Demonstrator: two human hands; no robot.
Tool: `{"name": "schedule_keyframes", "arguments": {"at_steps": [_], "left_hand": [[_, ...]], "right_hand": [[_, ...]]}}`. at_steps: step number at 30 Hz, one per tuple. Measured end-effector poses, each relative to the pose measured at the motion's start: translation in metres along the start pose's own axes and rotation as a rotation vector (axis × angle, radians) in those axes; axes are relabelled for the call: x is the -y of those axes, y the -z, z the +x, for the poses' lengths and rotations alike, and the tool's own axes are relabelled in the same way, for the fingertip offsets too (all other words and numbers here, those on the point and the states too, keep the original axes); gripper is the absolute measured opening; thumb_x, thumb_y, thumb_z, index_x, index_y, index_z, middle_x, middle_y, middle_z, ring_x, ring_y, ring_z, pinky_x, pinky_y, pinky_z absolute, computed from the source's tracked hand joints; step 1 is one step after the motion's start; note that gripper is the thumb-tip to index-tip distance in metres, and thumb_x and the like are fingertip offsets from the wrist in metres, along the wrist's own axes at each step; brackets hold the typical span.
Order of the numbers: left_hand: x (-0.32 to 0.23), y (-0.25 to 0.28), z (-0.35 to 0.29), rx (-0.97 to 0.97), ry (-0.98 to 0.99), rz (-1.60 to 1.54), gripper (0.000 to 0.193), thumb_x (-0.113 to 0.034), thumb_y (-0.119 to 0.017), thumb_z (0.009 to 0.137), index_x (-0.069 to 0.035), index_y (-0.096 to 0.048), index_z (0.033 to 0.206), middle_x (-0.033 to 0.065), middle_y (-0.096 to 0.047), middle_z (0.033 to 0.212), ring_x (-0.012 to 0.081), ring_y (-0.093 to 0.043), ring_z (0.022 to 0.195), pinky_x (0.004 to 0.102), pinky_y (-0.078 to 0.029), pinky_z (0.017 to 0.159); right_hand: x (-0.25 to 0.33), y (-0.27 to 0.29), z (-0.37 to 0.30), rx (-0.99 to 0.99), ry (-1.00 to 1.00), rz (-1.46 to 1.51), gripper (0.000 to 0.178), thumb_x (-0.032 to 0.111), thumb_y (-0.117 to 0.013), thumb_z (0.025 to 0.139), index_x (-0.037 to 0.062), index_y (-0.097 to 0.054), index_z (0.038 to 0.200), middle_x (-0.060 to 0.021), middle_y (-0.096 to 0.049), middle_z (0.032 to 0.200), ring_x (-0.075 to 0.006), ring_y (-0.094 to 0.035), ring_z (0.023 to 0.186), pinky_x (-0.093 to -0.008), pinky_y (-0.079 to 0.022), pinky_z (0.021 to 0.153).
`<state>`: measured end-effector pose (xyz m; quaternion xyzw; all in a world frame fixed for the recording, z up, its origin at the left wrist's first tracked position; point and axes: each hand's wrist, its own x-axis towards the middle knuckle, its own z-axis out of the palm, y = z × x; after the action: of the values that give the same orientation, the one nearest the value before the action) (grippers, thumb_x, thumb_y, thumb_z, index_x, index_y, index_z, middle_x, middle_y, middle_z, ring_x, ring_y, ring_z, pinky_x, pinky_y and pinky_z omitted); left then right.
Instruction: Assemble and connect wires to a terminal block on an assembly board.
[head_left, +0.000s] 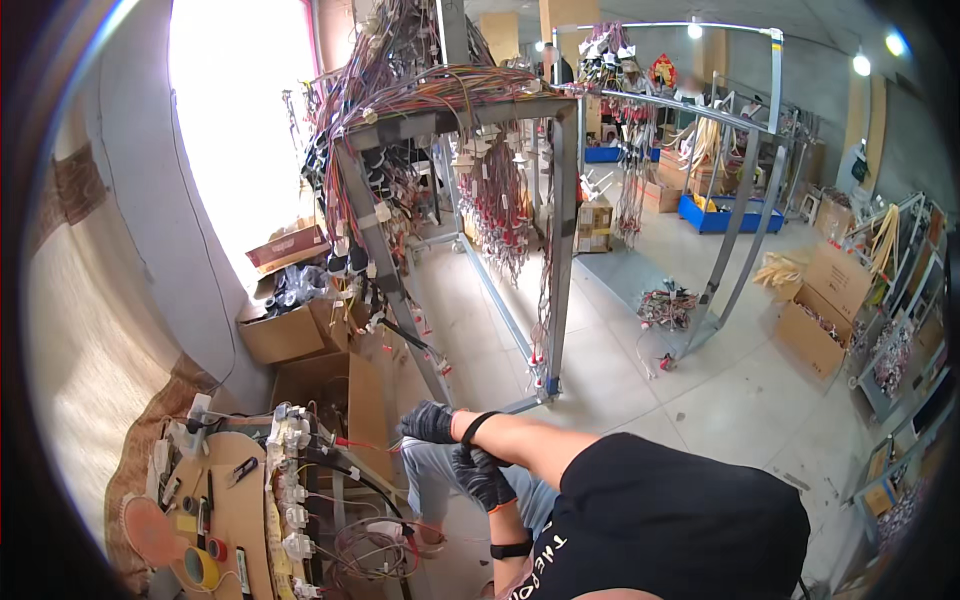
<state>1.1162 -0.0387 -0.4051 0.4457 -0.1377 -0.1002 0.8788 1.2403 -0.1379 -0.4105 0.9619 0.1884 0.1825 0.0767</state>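
My right hand [428,422], in a dark grey glove, is curled closed above my knee, and I see nothing in it. A black wrist strap [472,428] loops around that wrist. Just below it, my left hand [484,478], in a dark glove with an orange cuff edge, is closed at the strap's lower part, against the right wrist. Its fingertips are partly hidden. Another black band [511,550] circles my left forearm. Beside my knees stands a work board [228,500] with a row of white connectors [297,510] along its edge and wires hanging off.
Tape rolls [201,567] and a cutter [242,471] lie on the board. A metal frame [563,250] draped with wire bundles [440,95] stands ahead. Cardboard boxes [283,340] sit by the window. At right are a blue tray [730,215], an open carton [815,325] and racks.
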Motion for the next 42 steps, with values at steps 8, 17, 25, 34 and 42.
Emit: {"name": "schedule_keyframes", "arguments": {"at_steps": [8, 17, 25, 34, 42], "left_hand": [[0.024, 0.042, 0.034, -0.086, -0.001, -0.074, 0.02, 0.001, -0.045, 0.081, 0.002, -0.057, 0.096, 0.0069, -0.059, 0.091, 0.0163, -0.055, 0.079, 0.0254, -0.047, 0.071], [0.0, 0.053, 0.034, -0.305, 0.166, -0.553, 0.021, 0.001, -0.048, 0.08, 0.004, -0.055, 0.1, 0.0054, -0.058, 0.094, 0.017, -0.054, 0.084, 0.0253, -0.046, 0.075], [0.016, 0.046, 0.007, -0.007, -0.143, 0.388, 0.029, -0.023, -0.064, 0.078, -0.002, -0.058, 0.097, 0.0064, -0.061, 0.088, 0.0166, -0.056, 0.081, 0.0282, -0.045, 0.073], [0.024, 0.069, 0.022, -0.127, 0.154, 0.269, 0.029, -0.016, -0.062, 0.081, 0.0, -0.052, 0.101, 0.0079, -0.059, 0.085, 0.0154, -0.059, 0.071, 0.0254, -0.049, 0.065], [-0.024, 0.079, 0.028, -0.083, 0.225, 0.061, 0.026, -0.016, -0.06, 0.082, -0.001, -0.051, 0.101, 0.0059, -0.057, 0.085, 0.0117, -0.056, 0.063, 0.0236, -0.049, 0.048]], "right_hand": [[0.003, -0.031, 0.033, 0.199, -0.668, 0.794, 0.024, 0.03, -0.054, 0.072, 0.0092, -0.066, 0.077, -0.0152, -0.061, 0.071, -0.0329, -0.059, 0.067, -0.0389, -0.046, 0.058], [0.03, -0.043, 0.019, 0.338, -0.289, 0.446, 0.02, 0.028, -0.055, 0.069, 0.016, -0.065, 0.083, -0.014, -0.062, 0.078, -0.0333, -0.059, 0.071, -0.0392, -0.047, 0.06], [0.025, -0.059, 0.002, -0.127, -0.239, 0.859, 0.023, 0.024, -0.057, 0.069, 0.0131, -0.066, 0.088, -0.0137, -0.063, 0.08, -0.0316, -0.06, 0.072, -0.0353, -0.048, 0.063], [0.021, 0.023, -0.003, 0.762, -0.48, 0.633, 0.073, 0.031, -0.078, 0.052, 0.004, -0.054, 0.114, -0.0075, -0.06, 0.106, -0.0201, -0.055, 0.1, -0.0275, -0.04, 0.087], [0.057, 0.026, -0.012, 0.531, -0.688, 1.681, 0.034, -0.007, -0.061, 0.061, 0.0019, -0.057, 0.093, -0.0097, -0.06, 0.087, -0.0197, -0.055, 0.068, -0.0331, -0.046, 0.056]]}}
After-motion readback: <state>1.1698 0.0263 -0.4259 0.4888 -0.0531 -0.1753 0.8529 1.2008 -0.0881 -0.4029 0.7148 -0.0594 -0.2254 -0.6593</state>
